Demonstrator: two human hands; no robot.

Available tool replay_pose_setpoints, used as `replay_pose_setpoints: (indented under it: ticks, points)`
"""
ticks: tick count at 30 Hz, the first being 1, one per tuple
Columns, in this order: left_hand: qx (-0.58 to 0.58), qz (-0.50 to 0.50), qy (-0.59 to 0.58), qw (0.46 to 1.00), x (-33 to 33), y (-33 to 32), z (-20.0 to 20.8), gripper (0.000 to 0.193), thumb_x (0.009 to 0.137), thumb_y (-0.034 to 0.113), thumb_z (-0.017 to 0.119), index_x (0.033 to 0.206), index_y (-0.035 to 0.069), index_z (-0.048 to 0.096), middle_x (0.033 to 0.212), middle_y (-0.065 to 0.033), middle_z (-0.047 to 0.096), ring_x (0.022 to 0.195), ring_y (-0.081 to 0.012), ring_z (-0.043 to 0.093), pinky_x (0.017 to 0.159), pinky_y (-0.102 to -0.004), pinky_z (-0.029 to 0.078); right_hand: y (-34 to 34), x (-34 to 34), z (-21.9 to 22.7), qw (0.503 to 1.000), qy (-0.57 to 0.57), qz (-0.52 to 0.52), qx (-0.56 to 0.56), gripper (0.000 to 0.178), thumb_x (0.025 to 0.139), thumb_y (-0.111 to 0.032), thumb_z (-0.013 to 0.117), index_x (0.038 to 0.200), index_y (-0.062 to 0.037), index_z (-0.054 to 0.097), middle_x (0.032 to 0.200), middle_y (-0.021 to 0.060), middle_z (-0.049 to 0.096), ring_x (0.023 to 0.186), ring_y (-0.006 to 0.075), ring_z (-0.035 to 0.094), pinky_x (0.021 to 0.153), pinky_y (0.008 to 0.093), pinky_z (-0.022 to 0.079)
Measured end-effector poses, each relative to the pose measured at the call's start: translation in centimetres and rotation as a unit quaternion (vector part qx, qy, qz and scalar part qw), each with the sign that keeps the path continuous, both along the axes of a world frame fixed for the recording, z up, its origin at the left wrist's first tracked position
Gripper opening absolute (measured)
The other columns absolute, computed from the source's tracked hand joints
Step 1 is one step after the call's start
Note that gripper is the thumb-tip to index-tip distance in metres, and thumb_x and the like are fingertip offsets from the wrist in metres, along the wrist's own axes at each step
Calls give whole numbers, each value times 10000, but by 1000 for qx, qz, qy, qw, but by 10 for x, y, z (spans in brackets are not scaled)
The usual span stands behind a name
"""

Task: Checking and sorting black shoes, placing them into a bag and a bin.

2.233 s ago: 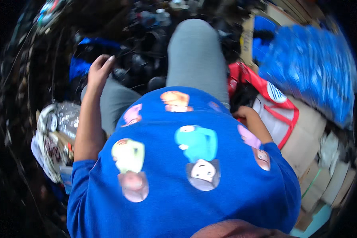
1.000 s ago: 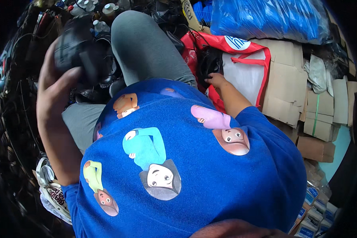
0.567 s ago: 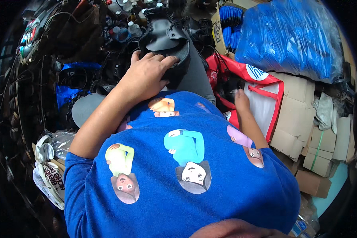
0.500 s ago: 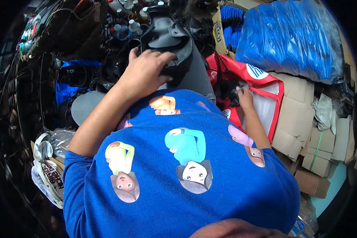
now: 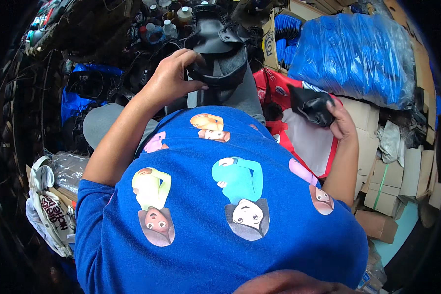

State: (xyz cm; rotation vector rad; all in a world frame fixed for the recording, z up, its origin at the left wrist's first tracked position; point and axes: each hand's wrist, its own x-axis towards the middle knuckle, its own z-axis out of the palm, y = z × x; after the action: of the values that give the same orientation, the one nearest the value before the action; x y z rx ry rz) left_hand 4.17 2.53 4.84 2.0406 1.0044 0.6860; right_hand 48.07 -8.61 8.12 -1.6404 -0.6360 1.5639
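A black leather shoe upper point(image 5: 218, 44) lies across my lap, its padded collar turned toward me. My left hand point(image 5: 174, 73) curves beside the collar's left edge, thumb and fingers apart; whether the fingertips touch it I cannot tell. Out to the right, my right hand point(image 5: 343, 120) pinches a second black leather upper point(image 5: 312, 107) by its right end. That piece hangs over an open red and white bag point(image 5: 306, 142), which has some more dark pieces in it.
Plastic-wrapped blue stacked pieces point(image 5: 350, 59) fill the far right, beside an open carton point(image 5: 269, 44). Flattened cardboard point(image 5: 362, 117) and small boxes point(image 5: 384, 176) lie at the right. Several bottles point(image 5: 169, 29) stand at the back. A printed cloth bag point(image 5: 51, 210) sits at the left.
My right hand has come up out of the red bag with a black upper in it. My left hand has shifted a little left, its fingers curving near the collar of the upper on my lap.
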Motion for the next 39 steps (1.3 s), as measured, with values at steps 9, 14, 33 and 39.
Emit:
replay_pose_setpoints:
  ticks: [9,14,33,39]
  points:
    - [66,-58,46,995,21,-7,19,404,630,103,747,988,37,572,1077,-133,537,950,-304,569,805,-358,479,75,-147,64,920,-102,51,376,340,828,-95,639,1147,-57,526,1051,43,602,941,129,556,865,275,434]
    - [163,5,-38,986,11,-6,14,315,668,49,705,961,38,591,1045,-118,562,943,-286,577,801,-339,481,93,-190,10,766,-384,400,324,305,723,-218,696,894,-5,560,840,160,580,779,292,560,699,331,445]
    - [-363,170,-368,839,-1,35,10,479,814,431,587,1168,119,511,1099,-61,541,970,-166,502,824,-344,382,115,-89,3,885,374,75,267,662,733,-143,671,1293,36,365,1240,169,491,1100,231,525,939,346,419]
    - [-297,53,-305,903,13,34,37,645,722,468,677,1221,95,510,1132,-95,565,1094,-198,483,911,-365,333,107,-140,18,911,250,172,281,624,687,-86,684,1246,22,427,1193,139,531,1060,205,544,910,330,432]
